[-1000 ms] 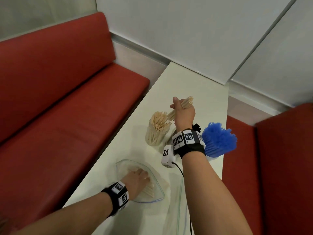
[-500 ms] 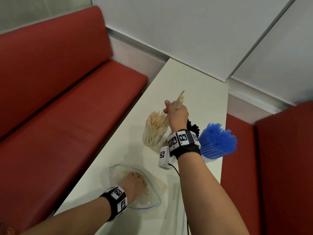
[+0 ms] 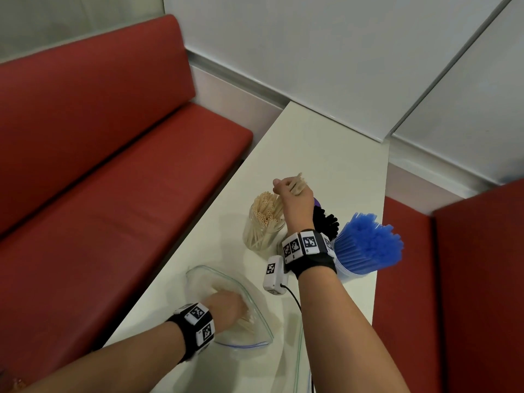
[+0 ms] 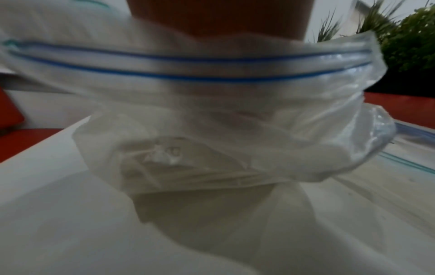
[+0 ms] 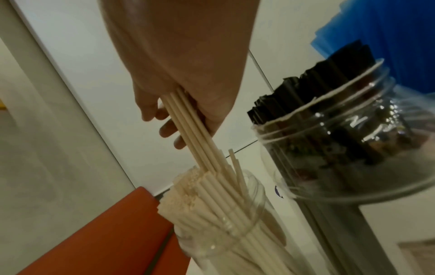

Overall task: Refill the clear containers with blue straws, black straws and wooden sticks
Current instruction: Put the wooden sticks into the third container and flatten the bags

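step: wooden sticks, the last refill by the look of it.
right hand [image 5: 179, 96]: fingers curled round a bunch of wooden sticks [image 5: 188, 134], tips entering the stick jar [image 3: 262, 225], centre of table [image 3: 326, 148].
left hand [image 3: 225, 304]: inside zip bag [image 4: 212, 78], near-left; grip hidden, can't tell.
other jars: black straws [image 5: 313, 93] and blue straws [image 3: 368, 245] to the right, both full.
next: prob. let the bunch drop in w/o splaying, then fetch more from the bag.

Clear, glossy plastic jar [image 5: 226, 240] packed with pale, matt wooden sticks [image 5: 212, 195]; its neighbour jar [image 5: 348, 148], the same shiny ribbed plastic, holds black straws [image 5: 306, 81]. Blue straws [image 3: 368, 245] look translucent plastic. Thin crinkled clear zip bag [image 4: 235, 121]. Smooth matt white table [image 3: 326, 143]; red leatherette bench [image 3: 113, 165], slight sheen
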`<state>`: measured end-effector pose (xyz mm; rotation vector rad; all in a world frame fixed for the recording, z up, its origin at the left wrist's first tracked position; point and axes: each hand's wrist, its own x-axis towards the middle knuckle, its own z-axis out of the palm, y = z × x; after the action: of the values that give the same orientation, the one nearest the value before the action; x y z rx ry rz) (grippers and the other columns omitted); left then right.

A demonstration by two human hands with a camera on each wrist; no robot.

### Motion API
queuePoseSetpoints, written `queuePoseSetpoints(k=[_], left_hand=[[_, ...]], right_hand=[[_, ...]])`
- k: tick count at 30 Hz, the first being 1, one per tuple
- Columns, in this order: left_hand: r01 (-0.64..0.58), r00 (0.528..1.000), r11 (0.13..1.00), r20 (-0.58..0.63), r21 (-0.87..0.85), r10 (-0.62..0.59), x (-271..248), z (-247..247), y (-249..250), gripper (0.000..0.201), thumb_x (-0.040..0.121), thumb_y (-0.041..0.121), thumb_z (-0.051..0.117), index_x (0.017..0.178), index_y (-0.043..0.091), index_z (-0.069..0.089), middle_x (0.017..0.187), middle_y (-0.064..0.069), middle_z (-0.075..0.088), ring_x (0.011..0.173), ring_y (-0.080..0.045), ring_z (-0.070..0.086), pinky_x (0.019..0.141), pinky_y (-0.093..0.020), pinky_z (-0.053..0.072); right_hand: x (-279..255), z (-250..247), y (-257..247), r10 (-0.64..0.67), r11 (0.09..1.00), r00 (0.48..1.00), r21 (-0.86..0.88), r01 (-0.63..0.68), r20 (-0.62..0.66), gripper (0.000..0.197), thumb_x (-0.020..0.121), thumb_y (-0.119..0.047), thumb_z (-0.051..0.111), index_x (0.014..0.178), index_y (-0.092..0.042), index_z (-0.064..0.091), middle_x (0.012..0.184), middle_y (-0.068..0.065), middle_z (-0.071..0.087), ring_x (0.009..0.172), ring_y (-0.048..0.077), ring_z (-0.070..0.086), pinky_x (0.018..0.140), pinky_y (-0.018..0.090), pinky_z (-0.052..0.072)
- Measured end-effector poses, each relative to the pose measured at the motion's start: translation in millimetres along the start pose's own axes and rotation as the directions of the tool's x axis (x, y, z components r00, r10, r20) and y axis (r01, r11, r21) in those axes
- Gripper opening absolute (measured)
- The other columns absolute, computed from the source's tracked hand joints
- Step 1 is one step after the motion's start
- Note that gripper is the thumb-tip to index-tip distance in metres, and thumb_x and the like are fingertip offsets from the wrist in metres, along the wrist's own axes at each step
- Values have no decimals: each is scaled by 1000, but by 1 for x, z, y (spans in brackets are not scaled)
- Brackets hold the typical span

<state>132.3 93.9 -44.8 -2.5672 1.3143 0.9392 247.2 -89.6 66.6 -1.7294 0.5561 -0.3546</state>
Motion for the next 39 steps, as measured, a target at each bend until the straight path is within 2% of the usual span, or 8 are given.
queuePoseSetpoints(k=[5,11,18,23,30,32,36,39], left_hand=[[-14,1000,997,12,78,13,-6,4,2,35,105,12,30,129,-2,52,134,-19,55,124,-31,51,111,-36,33],[55,995,988,69,142,-66,-13,8,3,37,106,4,25,137,-8,42,142,-26,45,134,-36,40,117,-40,20],[83,989,997,121,5,-83,-11,8,1,35,104,5,32,132,-5,50,138,-22,50,129,-34,47,112,-39,31],[139,977,978,182,-156,-110,-14,13,1,35,104,5,31,131,-9,49,136,-28,51,126,-41,47,111,-45,28],[208,970,954,167,-214,-174,-14,-5,2,38,105,12,32,134,-6,49,138,-24,50,129,-36,47,110,-39,32],[186,977,943,154,-276,-148,-14,-15,4,39,106,16,33,135,-4,49,140,-22,50,130,-36,46,112,-40,31],[88,993,969,93,-232,-68,-7,-31,13,48,105,34,40,141,4,48,145,-14,48,132,-29,44,110,-33,29],[140,985,961,129,-237,-111,0,-33,18,46,107,21,31,149,2,32,154,-17,34,141,-30,34,116,-33,21]], right_hand=[[-8,3,11,70,994,997,-80,-68,27,25,93,-23,72,87,1,68,87,15,72,75,18,62,72,33,53],[-8,-1,-8,-180,983,978,8,182,-102,13,92,-9,68,87,-20,64,79,-9,63,68,-4,55,65,9,44],[-21,8,13,-199,898,977,-385,213,76,32,109,-19,42,132,-7,61,131,12,63,130,29,52,103,29,38],[-23,19,28,-36,516,945,-803,297,326,69,108,-53,29,163,-16,12,171,12,6,156,37,-9,126,52,-1],[-18,27,40,-87,406,923,-832,377,376,84,104,-62,28,163,-13,-4,171,11,-9,155,36,-17,125,52,-9],[-20,28,43,-17,353,908,-847,398,419,86,103,-64,27,162,-12,-7,171,10,-9,155,34,-17,125,50,-12],[-23,29,17,-157,553,920,-741,382,358,71,107,-49,37,163,-13,14,170,13,14,156,37,-5,126,50,-4],[-45,30,-8,-383,712,877,-512,480,291,42,104,-23,49,145,-14,53,138,14,60,135,33,48,115,40,34]])
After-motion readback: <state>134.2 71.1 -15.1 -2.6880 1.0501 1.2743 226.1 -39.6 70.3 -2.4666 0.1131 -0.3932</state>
